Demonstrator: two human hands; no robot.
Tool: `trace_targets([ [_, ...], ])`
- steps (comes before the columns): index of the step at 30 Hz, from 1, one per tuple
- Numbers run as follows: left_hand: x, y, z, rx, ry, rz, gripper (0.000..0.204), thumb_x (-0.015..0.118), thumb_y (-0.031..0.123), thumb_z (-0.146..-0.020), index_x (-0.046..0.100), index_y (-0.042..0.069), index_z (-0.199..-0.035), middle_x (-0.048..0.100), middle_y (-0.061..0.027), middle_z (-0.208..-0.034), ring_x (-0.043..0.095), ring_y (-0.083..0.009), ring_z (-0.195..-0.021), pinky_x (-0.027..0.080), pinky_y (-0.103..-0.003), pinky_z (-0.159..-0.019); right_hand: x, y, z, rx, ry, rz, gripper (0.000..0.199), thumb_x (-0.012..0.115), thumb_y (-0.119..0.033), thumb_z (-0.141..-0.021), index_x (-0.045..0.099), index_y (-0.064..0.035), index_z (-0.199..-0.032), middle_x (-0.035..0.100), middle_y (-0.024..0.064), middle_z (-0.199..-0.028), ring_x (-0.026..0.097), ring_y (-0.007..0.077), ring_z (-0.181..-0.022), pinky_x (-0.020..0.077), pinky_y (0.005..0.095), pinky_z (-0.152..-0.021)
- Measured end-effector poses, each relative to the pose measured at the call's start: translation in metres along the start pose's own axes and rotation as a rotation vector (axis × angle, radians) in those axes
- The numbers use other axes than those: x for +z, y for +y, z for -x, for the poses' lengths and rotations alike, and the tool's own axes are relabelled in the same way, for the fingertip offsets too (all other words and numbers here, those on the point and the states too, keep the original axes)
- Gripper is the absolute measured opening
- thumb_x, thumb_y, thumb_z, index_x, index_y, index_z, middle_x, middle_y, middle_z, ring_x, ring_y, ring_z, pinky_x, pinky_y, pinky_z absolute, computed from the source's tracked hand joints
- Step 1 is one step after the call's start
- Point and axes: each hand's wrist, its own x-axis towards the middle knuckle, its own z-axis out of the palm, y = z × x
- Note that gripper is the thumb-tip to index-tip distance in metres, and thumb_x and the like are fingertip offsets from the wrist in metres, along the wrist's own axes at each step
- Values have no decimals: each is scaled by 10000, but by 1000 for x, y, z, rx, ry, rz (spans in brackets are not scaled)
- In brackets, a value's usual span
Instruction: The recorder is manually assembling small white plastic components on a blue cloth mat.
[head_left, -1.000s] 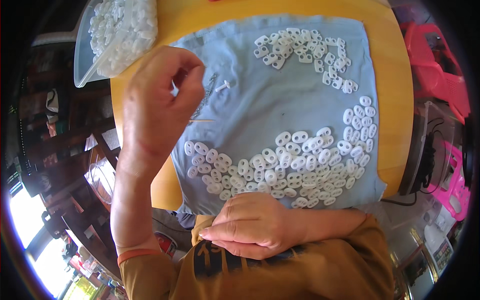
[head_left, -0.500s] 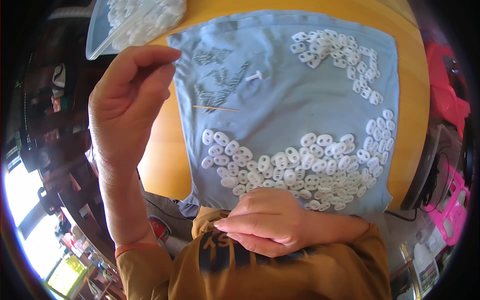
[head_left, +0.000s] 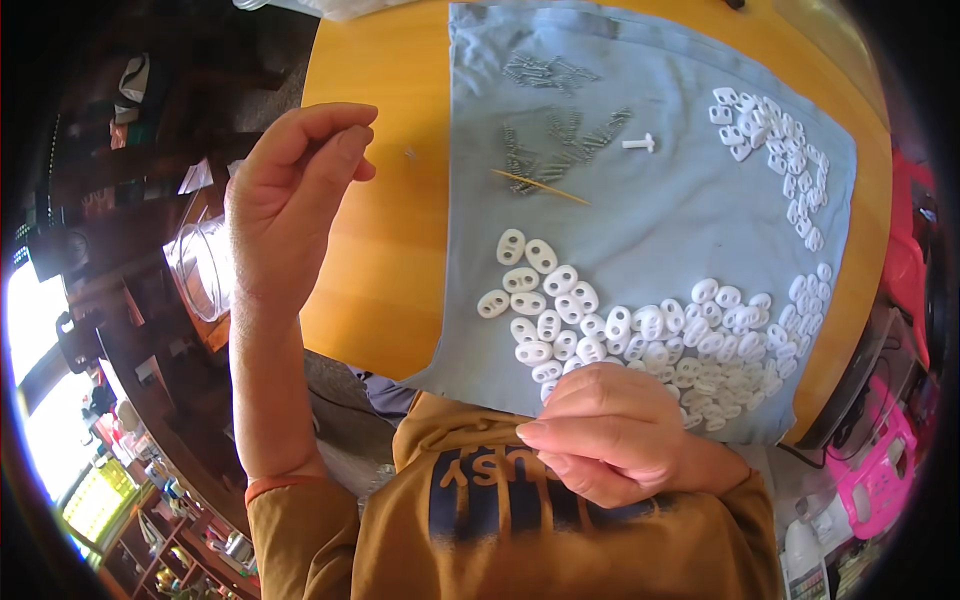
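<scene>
My left hand [head_left: 300,195] is raised over the bare wood left of a light blue cloth [head_left: 690,210]. Its fingers bend loosely, a small gap parts thumb from forefinger, and I see nothing held. Low in front of my body, my right hand [head_left: 610,435] is closed, thumb pressed to the forefinger; whatever it may hold is hidden. Just beyond its knuckles spread many white oval two-holed plastic pieces [head_left: 540,255]. Farther off on the cloth lie small metal springs [head_left: 545,72], a thin wooden stick [head_left: 540,187] and a white T-shaped plastic part [head_left: 640,143].
More white two-holed pieces [head_left: 770,125] are heaped at the cloth's far right. The yellow wooden table [head_left: 390,60] curves round the cloth. At the far left edge, part of a container with white contents [head_left: 345,8] shows. A pink plastic stool [head_left: 875,470] stands at the right.
The whole view has shifted, so cloth and pieces sit farther right and the container is mostly out of sight. My left hand appears farther from the cloth. My right hand keeps its closed shape.
</scene>
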Motion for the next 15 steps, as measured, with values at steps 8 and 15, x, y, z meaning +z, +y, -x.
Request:
trace_targets([
  [8,-7,-28,19,-27,164,-11,152,550,23,-869,602,-14,-1007,582,-12,-846,541,-60,-737,423,-168,-670,0,-1,-3,-10,-1,43,213,636,46,-690,633,40,-903,604,87,-716,576,199,-556,447,280,-481],
  [15,6,-28,40,324,254,-508,144,624,-30,-761,646,5,-899,586,-90,-813,575,-167,-721,465,-248,-668,1,0,-1,-35,-12,45,227,641,28,-684,638,33,-911,617,93,-752,584,209,-575,479,283,-510],
])
